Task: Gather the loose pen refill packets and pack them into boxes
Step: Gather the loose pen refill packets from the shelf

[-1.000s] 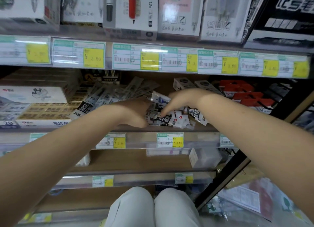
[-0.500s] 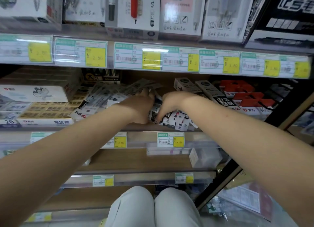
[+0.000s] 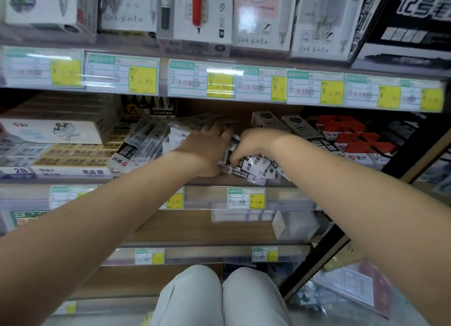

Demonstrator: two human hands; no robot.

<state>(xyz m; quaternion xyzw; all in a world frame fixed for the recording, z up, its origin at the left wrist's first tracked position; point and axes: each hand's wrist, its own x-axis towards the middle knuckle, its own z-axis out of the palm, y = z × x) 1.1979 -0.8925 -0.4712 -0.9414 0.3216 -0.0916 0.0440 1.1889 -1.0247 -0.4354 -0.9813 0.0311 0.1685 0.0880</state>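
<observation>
Gathering stage: right hand (image 3: 253, 145) clutches refill packets (image 3: 253, 165); left hand (image 3: 207, 150) flat, steadying; loose pile (image 3: 139, 147) remains; nothing boxed.

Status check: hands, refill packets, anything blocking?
Left hand flat against the loose packets. Right hand curled on the front bunch. Nothing boxed yet. Dark boxes behind; no obstruction.

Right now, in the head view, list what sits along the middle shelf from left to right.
White box with a cartoon drawing → loose black-and-white refill packets → left hand → right hand, gripping a bunch of packets → tall dark upright boxes → red-and-white boxes.
</observation>
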